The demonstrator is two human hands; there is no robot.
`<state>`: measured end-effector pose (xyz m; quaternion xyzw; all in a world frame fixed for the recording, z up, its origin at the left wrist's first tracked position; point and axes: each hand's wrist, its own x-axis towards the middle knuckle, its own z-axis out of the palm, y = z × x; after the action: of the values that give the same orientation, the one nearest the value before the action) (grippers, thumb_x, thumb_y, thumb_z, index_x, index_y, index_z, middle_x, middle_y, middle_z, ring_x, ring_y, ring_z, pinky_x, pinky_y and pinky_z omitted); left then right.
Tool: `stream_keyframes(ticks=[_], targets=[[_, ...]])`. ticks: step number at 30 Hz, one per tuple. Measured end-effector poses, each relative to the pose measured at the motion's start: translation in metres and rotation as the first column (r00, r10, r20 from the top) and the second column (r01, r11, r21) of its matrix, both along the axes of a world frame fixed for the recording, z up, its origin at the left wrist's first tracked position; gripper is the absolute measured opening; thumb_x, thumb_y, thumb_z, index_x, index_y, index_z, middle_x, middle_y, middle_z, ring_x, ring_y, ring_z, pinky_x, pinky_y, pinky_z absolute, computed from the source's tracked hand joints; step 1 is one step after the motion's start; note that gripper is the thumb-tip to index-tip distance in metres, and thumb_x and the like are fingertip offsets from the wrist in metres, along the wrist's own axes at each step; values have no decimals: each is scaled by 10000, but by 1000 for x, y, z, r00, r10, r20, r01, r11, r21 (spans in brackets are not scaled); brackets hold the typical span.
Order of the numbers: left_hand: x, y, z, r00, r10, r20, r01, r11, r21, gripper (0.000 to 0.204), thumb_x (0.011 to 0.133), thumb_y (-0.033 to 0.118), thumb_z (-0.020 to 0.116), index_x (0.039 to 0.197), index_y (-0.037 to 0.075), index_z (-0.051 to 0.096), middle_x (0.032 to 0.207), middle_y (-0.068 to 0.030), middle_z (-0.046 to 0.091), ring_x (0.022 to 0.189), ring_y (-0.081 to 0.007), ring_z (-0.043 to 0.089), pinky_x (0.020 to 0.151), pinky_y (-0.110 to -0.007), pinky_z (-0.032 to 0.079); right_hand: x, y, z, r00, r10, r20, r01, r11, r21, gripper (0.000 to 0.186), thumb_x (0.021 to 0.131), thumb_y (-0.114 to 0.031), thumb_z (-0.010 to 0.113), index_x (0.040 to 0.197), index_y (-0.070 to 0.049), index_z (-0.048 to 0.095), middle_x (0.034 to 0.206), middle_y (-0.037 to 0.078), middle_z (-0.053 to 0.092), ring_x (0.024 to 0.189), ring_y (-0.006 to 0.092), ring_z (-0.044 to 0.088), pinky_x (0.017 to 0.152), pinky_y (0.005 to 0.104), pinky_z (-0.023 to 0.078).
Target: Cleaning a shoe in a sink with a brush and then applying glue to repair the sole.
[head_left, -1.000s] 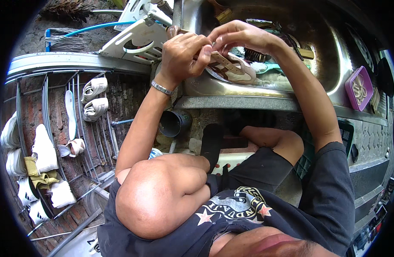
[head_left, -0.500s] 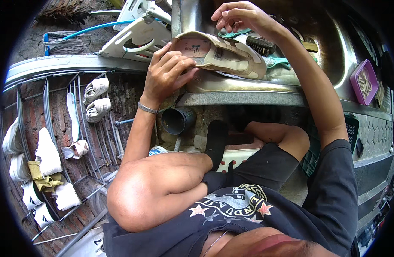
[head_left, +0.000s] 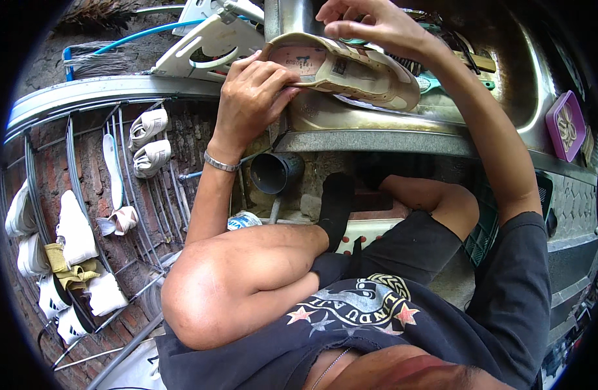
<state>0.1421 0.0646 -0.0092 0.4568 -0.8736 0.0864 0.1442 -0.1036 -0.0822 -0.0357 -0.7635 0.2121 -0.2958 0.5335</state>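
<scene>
A beige shoe [head_left: 377,81] lies on its side over the near edge of the metal sink [head_left: 370,135], its opening and pinkish insole facing me. My left hand [head_left: 256,97] is closed around its heel, thumb on the near rim and fingers on the far side. Above the shoe's far side hangs my right hand [head_left: 370,26], fingers loosely bent and apart, with nothing seen in them. Between the shoe and my right forearm shows a teal-handled brush [head_left: 429,82], partly covered. A wooden-backed brush [head_left: 483,62] rests farther into the basin.
At the left, a wire rack [head_left: 71,153] carries several white shoes [head_left: 75,227] and a pale insole [head_left: 113,170]. A purple basket [head_left: 565,127] with pale laces stands on the right rim. Below the sink is a dark cup-like container [head_left: 277,172]. White plastic chair parts [head_left: 211,49] lie beyond the rack.
The shoe's toe has shifted a little to the right. My right hand has moved slightly up, its fingers more drawn together. My left hand keeps its grip on the heel.
</scene>
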Motion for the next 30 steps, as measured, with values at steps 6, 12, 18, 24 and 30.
stream_keyframes(ticks=[6, 12, 18, 24, 30], targets=[[-27, 7, 16, 994, -90, -62, 89, 996, -16, 210, 827, 361, 797, 890, 169, 742, 845, 42, 680, 832, -161, 663, 895, -337, 469, 18, 24, -7, 981, -175, -88, 146, 951, -272, 222, 893, -186, 729, 1027, -9, 727, 837, 157, 736, 772, 216, 716, 709, 353, 559], [-22, -12, 20, 783, 396, -479, -230, 901, 368, 246, 835, 293, 821, 965, 97, 749, 930, -17, 689, 830, -136, 652, 730, -300, 571, 15, 6, -23, 992, 121, -41, -113, 981, 157, 269, 986, -197, 667, 1080, 48, 727, 898, 21, 718, 822, 85, 622, 735, 261, 518], [2, -38, 14, 804, 468, -367, -5, 622, 783, 249, 858, 297, 800, 972, 83, 744, 921, -7, 684, 827, -116, 637, 738, -282, 548, 21, 5, -40, 990, 104, 94, -136, 878, 459, 214, 967, -177, 701, 1074, 9, 705, 922, 4, 707, 839, 68, 630, 749, 221, 521], [-3, -71, 1, 839, 449, -308, 41, 513, 858, 255, 881, 301, 778, 979, 68, 740, 912, 3, 679, 824, -97, 622, 746, -264, 526, 23, 2, -45, 959, 114, 260, -247, 790, 561, 149, 946, -91, 711, 1059, -12, 653, 938, 14, 701, 852, 73, 663, 767, 200, 545], [-3, -80, -6, 828, 470, -306, 63, 464, 884, 264, 905, 304, 757, 987, 54, 735, 903, 12, 674, 821, -77, 607, 754, -245, 503, 21, 4, -43, 972, 87, 221, -202, 789, 580, 158, 941, -92, 717, 1056, -5, 653, 937, 24, 704, 851, 81, 668, 775, 205, 546]])
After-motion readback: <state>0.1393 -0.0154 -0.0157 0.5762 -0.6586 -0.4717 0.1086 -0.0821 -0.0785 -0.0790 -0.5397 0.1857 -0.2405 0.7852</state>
